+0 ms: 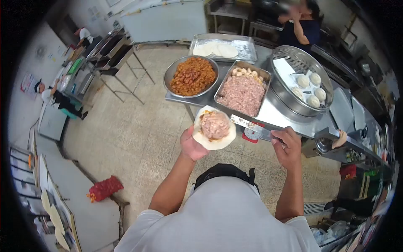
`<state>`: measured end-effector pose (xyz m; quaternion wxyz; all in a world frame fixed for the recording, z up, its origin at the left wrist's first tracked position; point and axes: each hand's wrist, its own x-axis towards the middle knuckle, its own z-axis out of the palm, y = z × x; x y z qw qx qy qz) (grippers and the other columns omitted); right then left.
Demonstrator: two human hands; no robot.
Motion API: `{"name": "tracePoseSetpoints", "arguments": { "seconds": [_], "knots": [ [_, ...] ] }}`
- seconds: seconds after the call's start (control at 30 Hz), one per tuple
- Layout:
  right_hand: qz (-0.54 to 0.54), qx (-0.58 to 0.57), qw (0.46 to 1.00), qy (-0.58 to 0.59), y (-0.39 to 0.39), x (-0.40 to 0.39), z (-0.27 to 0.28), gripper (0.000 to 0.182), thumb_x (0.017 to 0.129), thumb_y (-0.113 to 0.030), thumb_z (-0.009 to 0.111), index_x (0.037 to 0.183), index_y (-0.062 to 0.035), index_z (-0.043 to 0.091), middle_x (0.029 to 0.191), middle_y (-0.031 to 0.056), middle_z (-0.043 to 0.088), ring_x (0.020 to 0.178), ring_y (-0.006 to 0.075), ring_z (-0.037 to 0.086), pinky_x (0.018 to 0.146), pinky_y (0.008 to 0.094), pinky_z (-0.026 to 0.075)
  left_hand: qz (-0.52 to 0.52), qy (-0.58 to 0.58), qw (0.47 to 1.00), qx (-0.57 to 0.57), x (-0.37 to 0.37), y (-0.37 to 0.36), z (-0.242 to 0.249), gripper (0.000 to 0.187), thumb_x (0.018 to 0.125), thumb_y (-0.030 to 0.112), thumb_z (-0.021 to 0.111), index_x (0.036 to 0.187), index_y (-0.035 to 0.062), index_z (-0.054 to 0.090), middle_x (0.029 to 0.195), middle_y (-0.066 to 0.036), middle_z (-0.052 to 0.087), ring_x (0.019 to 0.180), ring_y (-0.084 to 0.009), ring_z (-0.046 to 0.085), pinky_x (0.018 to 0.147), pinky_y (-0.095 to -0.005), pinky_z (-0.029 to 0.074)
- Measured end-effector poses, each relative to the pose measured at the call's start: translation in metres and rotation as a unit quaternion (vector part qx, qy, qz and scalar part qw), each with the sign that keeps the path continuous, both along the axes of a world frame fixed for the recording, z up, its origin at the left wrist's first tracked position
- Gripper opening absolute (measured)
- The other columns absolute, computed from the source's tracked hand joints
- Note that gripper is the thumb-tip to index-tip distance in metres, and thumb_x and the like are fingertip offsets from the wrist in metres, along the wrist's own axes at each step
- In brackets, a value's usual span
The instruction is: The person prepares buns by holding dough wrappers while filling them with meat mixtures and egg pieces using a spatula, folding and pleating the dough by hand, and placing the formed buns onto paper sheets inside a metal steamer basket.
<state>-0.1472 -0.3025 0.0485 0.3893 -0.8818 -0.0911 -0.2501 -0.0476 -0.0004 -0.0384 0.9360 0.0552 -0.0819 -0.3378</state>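
A round dough wrapper (226, 142) with a mound of pink meat filling (215, 125) on it rests on my left hand (194, 145), which is curled under its left side. My right hand (287, 147) grips the end of a flat metal spatula (256, 127); bits of filling cling to its blade, which points left toward the wrapper. Beyond them, a rectangular tray (217, 97) holds minced meat (243, 93) with pale pieces at its far end. To its left a round bowl (166, 80) contains reddish-brown filling (192, 76).
A steamer (294, 110) with several buns (313, 101) stands at the right of the steel table. Flat dough rounds (226, 50) lie in a foil-lined tray (247, 56). A red scale (252, 133) is by the table's near edge. People (300, 31) work behind and at far left.
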Motion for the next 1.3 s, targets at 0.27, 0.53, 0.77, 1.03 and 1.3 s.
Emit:
{"name": "tracePoseSetpoints", "arguments": {
  "seconds": [0.27,0.53,0.77,1.03,1.3],
  "knots": [
    [0.089,-0.109,0.985,0.096,-0.022,0.047,-0.015,0.026,0.075,0.000,0.072,0.100,-0.0084,0.073,0.088,0.0110,0.063,0.077,0.0272,0.064,0.066,0.0370,0.051,0.034,0.033,0.988,0.147,0.011,-0.040,-0.013,0.074,0.092,0.039,0.061,0.150,0.0020,0.034,0.150,-0.023,0.042,0.138,-0.0413,0.042,0.115,-0.0578,0.031],
    [0.186,-0.094,0.976,0.064,-0.029,0.078,-0.025,0.024,0.072,-0.002,0.075,0.096,-0.0071,0.073,0.083,0.0090,0.061,0.074,0.0254,0.062,0.063,0.0350,0.050,0.050,0.076,0.990,0.104,0.005,-0.041,-0.018,0.072,0.087,0.031,0.066,0.147,0.0014,0.039,0.143,-0.024,0.049,0.133,-0.0420,0.048,0.114,-0.0582,0.034],
    [0.089,-0.035,0.995,0.037,-0.016,0.109,0.009,0.024,0.077,-0.001,0.073,0.101,-0.0066,0.072,0.082,0.0100,0.061,0.074,0.0260,0.064,0.065,0.0336,0.051,0.105,0.052,0.992,-0.046,0.035,-0.020,0.012,0.076,0.088,0.037,0.065,0.149,0.0017,0.035,0.148,-0.023,0.044,0.136,-0.0428,0.044,0.115,-0.0591,0.032],
    [0.102,-0.083,0.986,0.101,0.055,0.139,-0.012,0.019,0.084,-0.003,0.070,0.103,-0.0065,0.071,0.085,0.0114,0.062,0.074,0.0287,0.065,0.065,0.0362,0.052,0.053,0.055,0.993,0.088,0.083,0.025,-0.024,0.074,0.086,0.030,0.068,0.146,-0.0011,0.039,0.144,-0.025,0.049,0.132,-0.0417,0.049,0.114,-0.0561,0.035],
    [-0.013,-0.081,0.985,0.152,0.028,0.149,0.010,0.019,0.081,0.001,0.068,0.099,-0.0046,0.068,0.087,0.0152,0.064,0.082,0.0364,0.065,0.071,0.0424,0.051,0.081,0.052,0.993,0.066,0.104,0.048,-0.021,0.075,0.087,0.034,0.067,0.147,-0.0005,0.038,0.143,-0.023,0.050,0.131,-0.0411,0.050,0.114,-0.0554,0.036]
  ]
}}
